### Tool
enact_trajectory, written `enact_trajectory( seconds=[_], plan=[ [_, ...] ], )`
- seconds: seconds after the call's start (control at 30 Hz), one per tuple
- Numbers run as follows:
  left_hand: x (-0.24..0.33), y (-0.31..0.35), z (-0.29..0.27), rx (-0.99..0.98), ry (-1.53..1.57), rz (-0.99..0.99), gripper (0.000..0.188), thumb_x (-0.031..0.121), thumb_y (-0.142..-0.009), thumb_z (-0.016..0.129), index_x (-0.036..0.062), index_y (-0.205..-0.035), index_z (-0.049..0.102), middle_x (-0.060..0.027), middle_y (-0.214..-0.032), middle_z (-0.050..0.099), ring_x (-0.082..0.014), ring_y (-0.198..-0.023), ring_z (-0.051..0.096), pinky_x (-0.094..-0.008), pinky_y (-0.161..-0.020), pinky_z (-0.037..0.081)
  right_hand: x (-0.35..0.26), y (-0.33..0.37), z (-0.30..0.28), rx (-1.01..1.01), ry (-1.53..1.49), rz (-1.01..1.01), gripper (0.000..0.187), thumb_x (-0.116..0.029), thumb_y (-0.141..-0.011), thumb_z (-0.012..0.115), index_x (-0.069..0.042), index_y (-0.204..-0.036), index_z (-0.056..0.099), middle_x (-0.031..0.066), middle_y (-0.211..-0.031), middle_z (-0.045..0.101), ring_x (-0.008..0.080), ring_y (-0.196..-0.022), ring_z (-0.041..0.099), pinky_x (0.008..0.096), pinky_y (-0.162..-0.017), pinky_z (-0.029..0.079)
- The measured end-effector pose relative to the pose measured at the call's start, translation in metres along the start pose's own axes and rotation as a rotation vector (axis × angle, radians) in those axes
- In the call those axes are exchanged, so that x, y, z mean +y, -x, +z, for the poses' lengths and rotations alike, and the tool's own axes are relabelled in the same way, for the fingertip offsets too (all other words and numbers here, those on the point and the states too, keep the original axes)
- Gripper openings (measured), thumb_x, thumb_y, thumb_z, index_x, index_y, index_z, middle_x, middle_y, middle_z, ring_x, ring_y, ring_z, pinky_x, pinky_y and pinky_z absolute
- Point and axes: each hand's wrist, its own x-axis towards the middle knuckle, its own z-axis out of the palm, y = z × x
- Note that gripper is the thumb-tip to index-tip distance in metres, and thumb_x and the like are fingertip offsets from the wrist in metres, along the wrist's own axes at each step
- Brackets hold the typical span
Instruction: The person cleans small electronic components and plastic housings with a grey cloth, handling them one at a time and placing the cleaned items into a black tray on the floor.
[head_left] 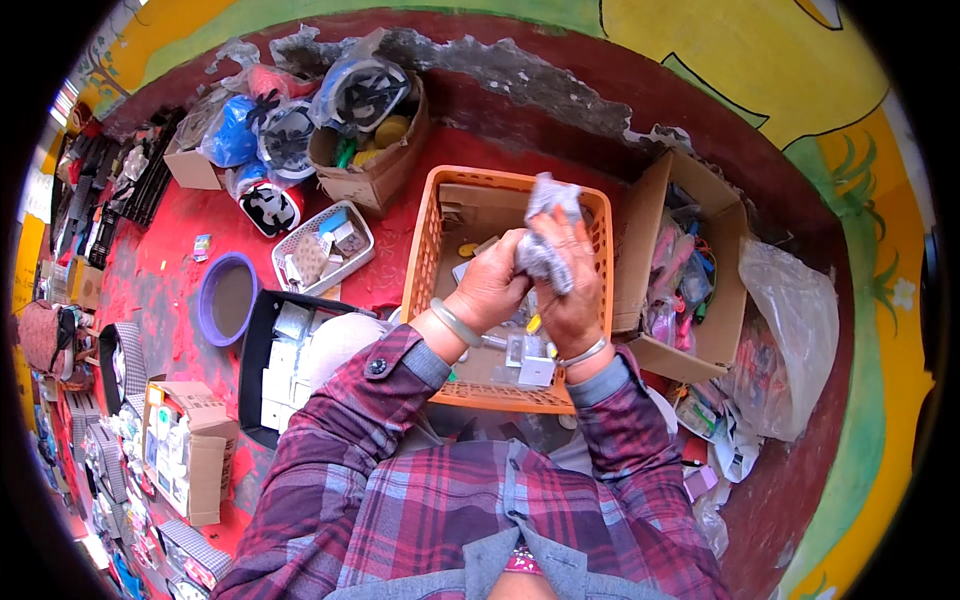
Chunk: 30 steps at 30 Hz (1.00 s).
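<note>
A crumpled grey-and-white cloth (546,264) is bunched between my two hands above an orange plastic basket (421,275). My left hand (490,287), with a pale bangle at the wrist, is closed with its fingertips pressed on the cloth. Wrapped against the cloth's other side is my right hand (572,300), a thin bracelet at its wrist; part of the cloth sticks out beyond its fingers. Whether something lies inside the cloth is hidden. Down in the basket are small clear and white boxes (536,371) and a few yellow items.
Right of the basket stands an open cardboard box (640,250) of colourful items, beside a clear plastic bag (790,330). To the left are a white basket (325,283), a purple basin (228,298) and a black bin (253,375) of white boxes. Bagged helmets (365,95) sit farther back.
</note>
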Motion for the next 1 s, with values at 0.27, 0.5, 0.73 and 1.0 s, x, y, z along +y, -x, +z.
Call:
enact_trajectory(
  seconds=[0.27,0.5,0.73,1.0],
  plan=[
    [0.033,-0.003,-0.007,0.010,-0.047,0.030,0.035,0.000,-0.078,0.058,0.0021,-0.112,0.051,-0.0137,-0.097,0.062,-0.0219,-0.088,0.062,-0.0311,-0.079,0.048,0.023,-0.008,-0.014,-0.064,0.135,-0.004,0.042,-0.016,-0.080,0.056,-0.009,-0.121,0.056,0.0121,-0.122,0.058,0.0293,-0.124,0.046,0.0447,-0.109,0.024],
    [0.006,0.002,0.012,0.063,0.139,0.024,0.032,0.002,-0.081,0.059,0.0037,-0.113,0.054,-0.0128,-0.097,0.063,-0.0227,-0.090,0.061,-0.0340,-0.080,0.048,-0.006,-0.005,0.006,-0.036,0.159,-0.035,0.046,-0.015,-0.076,0.061,-0.006,-0.120,0.053,0.0137,-0.117,0.058,0.0307,-0.116,0.051,0.0446,-0.106,0.030],
    [0.027,0.008,0.005,-0.139,-0.217,-0.164,0.035,0.012,-0.079,0.059,0.0061,-0.112,0.049,-0.0222,-0.095,0.062,-0.0421,-0.091,0.058,-0.0431,-0.077,0.048,0.011,0.008,0.014,0.102,-0.035,0.153,0.029,-0.007,-0.071,0.064,-0.008,-0.100,0.061,0.0140,-0.090,0.064,0.0314,-0.087,0.063,0.0384,-0.080,0.050],
    [0.032,0.008,0.000,-0.194,-0.321,-0.154,0.032,0.018,-0.079,0.059,0.0042,-0.105,0.047,-0.0244,-0.087,0.061,-0.0436,-0.087,0.057,-0.0479,-0.074,0.046,0.047,0.006,0.005,0.391,-0.538,0.524,0.014,-0.002,-0.084,0.057,0.000,-0.097,0.064,0.0046,-0.088,0.066,0.0155,-0.081,0.063,0.0277,-0.073,0.050]
  ],
)
